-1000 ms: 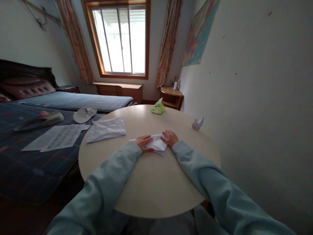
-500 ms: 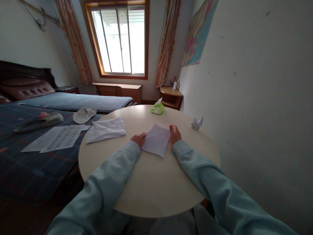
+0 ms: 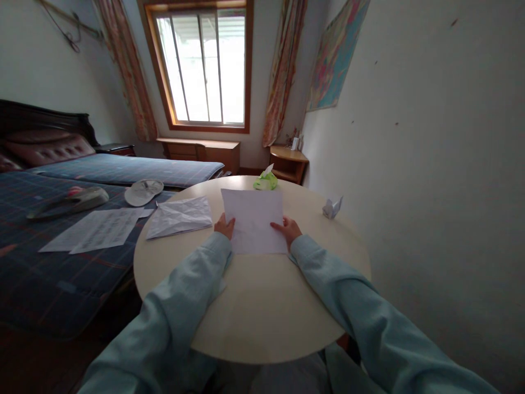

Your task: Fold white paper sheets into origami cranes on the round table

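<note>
A plain white sheet of paper [image 3: 255, 219] is held up over the round table [image 3: 262, 306], its broad face toward me. My left hand [image 3: 225, 226] grips its left edge, thumb on the near face. On the opposite edge my right hand [image 3: 289, 230] pinches the sheet the same way, thumb in front and fingers behind it. The fingers behind the paper are partly hidden. Left of my left hand lies a stack of creased white paper [image 3: 180, 216]. To the right of my right hand stands a small crumpled or folded paper piece [image 3: 332, 207].
A green tissue pack [image 3: 266, 180] sits at the table's far edge, partly behind the sheet. Printed sheets [image 3: 102, 230], a light cap [image 3: 143, 191] and a bag-like item [image 3: 76, 201] lie on the bed at left. A wall [image 3: 430, 191] borders the right side.
The sheet has turned from a slanted, diamond-like position to squared up, raised and facing me. My right hand, earlier beside its edge, now has its thumb across the paper.
</note>
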`<state>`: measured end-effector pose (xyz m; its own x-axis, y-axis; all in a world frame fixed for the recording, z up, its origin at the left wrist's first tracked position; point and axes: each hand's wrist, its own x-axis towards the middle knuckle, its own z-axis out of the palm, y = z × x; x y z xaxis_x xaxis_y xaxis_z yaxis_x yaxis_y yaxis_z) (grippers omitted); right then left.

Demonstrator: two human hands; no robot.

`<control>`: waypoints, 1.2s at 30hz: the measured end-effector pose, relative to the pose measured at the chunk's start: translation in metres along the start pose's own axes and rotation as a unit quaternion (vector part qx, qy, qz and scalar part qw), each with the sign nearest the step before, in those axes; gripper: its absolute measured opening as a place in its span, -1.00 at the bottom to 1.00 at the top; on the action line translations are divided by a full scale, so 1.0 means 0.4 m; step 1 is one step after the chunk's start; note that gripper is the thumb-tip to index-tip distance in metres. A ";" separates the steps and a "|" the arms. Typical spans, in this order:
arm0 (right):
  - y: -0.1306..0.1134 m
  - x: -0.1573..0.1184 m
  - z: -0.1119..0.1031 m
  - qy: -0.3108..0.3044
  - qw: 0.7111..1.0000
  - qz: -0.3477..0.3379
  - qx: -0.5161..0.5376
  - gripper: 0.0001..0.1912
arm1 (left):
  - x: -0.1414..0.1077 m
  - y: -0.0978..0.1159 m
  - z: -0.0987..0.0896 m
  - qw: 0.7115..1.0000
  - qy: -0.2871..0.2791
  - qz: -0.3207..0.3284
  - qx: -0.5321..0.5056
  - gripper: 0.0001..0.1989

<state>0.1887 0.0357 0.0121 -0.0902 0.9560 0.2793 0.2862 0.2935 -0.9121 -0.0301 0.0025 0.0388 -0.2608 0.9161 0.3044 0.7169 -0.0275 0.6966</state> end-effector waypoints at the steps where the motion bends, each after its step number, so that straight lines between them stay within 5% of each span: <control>1: -0.001 -0.002 -0.001 -0.017 1.000 -0.003 -0.010 -0.58 | 0.003 -0.004 0.003 1.000 -0.003 -0.005 -0.023 -0.73; 10: -0.029 -0.002 -0.014 -0.008 0.981 -0.013 -0.196 -0.75 | 0.031 -0.052 0.015 0.992 -0.050 -0.092 -0.071 -0.52; 16: -0.040 -0.008 -0.006 -0.021 0.968 -0.034 -0.249 -0.78 | 0.022 -0.059 0.007 0.980 -0.060 0.096 0.165 -0.55; 21: -0.049 -0.010 -0.005 -0.028 0.963 -0.038 -0.264 -0.75 | 0.003 -0.054 0.013 0.945 -0.139 0.131 0.266 -0.66; 30: -0.052 -0.012 -0.006 -0.035 0.965 -0.033 -0.259 -0.72 | -0.023 -0.037 0.015 0.941 -0.142 0.170 0.258 -0.51; 36: -0.056 -0.014 -0.008 -0.038 0.963 -0.038 -0.265 -0.73 | -0.029 0.023 -0.029 0.967 -0.098 0.207 0.111 -0.77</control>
<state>0.1859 0.0239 0.0320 -0.1930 0.9349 0.2977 0.7206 0.3410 -0.6037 -0.0279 -0.0131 0.0494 0.1911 0.9035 0.3837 0.8599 -0.3426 0.3785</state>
